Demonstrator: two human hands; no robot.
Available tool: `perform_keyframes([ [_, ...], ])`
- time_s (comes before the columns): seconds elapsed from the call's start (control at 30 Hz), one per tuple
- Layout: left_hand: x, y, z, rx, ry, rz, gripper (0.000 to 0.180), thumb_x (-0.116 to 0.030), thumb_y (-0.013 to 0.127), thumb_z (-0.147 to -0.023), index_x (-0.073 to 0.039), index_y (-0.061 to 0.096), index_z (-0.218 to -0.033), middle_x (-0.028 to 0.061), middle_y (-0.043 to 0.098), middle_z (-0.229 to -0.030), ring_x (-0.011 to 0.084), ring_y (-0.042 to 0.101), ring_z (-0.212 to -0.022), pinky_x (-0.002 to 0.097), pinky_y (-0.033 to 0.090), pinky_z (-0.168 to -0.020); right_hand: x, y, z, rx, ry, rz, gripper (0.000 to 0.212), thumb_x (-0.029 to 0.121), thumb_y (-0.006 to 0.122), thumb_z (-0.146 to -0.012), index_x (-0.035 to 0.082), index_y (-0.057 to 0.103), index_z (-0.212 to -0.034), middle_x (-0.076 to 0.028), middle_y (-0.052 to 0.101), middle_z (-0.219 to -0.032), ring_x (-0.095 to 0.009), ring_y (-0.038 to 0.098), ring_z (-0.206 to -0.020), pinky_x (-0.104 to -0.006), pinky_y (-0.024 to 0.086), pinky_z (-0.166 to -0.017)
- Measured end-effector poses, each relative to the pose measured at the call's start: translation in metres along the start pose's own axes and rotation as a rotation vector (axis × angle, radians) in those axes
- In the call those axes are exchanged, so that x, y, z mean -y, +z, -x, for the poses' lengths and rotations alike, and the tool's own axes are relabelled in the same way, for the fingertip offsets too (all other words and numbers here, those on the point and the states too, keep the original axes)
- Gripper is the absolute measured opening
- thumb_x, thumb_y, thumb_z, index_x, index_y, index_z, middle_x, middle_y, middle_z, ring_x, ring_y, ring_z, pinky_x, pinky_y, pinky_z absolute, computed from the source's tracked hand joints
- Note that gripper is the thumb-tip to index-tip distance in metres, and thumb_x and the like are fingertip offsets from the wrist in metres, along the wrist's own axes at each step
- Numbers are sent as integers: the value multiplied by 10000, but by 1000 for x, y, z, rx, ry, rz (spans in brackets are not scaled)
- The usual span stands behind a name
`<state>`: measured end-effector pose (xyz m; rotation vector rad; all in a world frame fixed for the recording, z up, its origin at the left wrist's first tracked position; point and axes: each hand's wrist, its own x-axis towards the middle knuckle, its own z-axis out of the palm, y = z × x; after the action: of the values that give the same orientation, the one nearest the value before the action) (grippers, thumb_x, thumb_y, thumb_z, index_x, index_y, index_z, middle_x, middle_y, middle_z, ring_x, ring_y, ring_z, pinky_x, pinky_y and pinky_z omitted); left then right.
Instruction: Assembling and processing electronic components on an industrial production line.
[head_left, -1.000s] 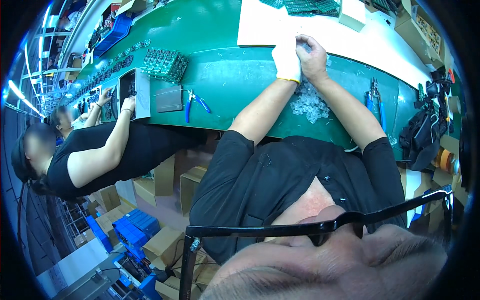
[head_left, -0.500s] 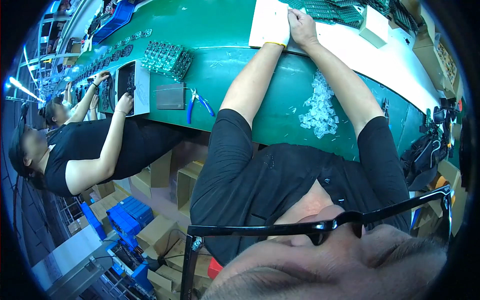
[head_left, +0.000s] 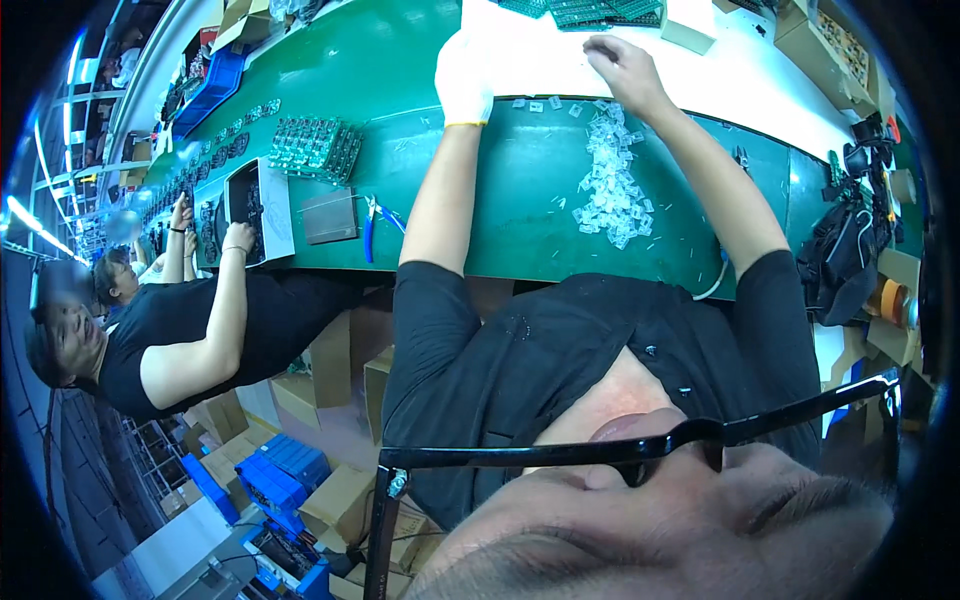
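Note:
My left hand, in a white glove with a yellow cuff, is at the left end of the bright white work surface. Glare blends its fingers into the white, so any grip there is hidden. Bare and a little apart from it, my right hand hovers over the same surface with fingers loosely bent and nothing visible in them. Between my forearms lies a heap of small clear plastic pieces on the green bench mat. Green circuit boards lie beyond my hands.
Left of my arm are blue-handled cutters, a dark flat block and stacked circuit boards. A co-worker reaches into a white box. A white block and a cardboard box stand far right.
My hands have parted: the gloved left one has moved left, the right one slightly right. The view has shifted, showing more of the clear pieces near the white surface.

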<state>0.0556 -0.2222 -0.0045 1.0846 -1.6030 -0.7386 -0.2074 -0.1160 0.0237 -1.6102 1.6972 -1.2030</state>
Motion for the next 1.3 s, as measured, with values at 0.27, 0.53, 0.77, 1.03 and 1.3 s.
perform_keyframes([
  [0.27,-9,-46,4,104,-272,-468,767,-472,602,-1037,79,452,-1550,334,552,-1534,465,566,-1408,478,469,-1162,-1,-40,104,-152,193,204,499,269,704,-942,26,677,-1377,-234,686,-1370,-365,670,-1255,-438,524,-1093],
  [0.53,2,3,-44,627,-163,-782,523,-429,582,-1027,-11,714,-1313,273,743,-1247,458,716,-1146,517,571,-958,-5,-6,141,-222,5,341,729,324,753,-937,0,483,-1531,-291,494,-1556,-466,447,-1460,-539,344,-1244],
  [0.77,21,3,-50,437,-606,-374,480,-425,667,-973,55,693,-976,146,738,-922,223,686,-750,380,534,-674,3,-6,147,-247,57,303,748,421,698,-989,41,437,-1577,-324,430,-1599,-492,388,-1508,-582,261,-1288],
  [1.03,12,8,-47,227,-775,-310,570,-528,615,-983,20,746,-897,108,734,-821,212,676,-709,380,522,-645,1,-6,149,-194,55,336,702,445,669,-1011,32,476,-1544,-368,371,-1605,-534,351,-1517,-610,231,-1296],
  [1.3,36,-1,-46,283,-731,-450,765,-678,465,-1034,1,781,-875,105,732,-781,228,678,-715,383,522,-695,1,-5,150,-179,13,348,672,447,677,-1006,16,524,-1498,-358,353,-1602,-524,339,-1522,-608,226,-1301],
])
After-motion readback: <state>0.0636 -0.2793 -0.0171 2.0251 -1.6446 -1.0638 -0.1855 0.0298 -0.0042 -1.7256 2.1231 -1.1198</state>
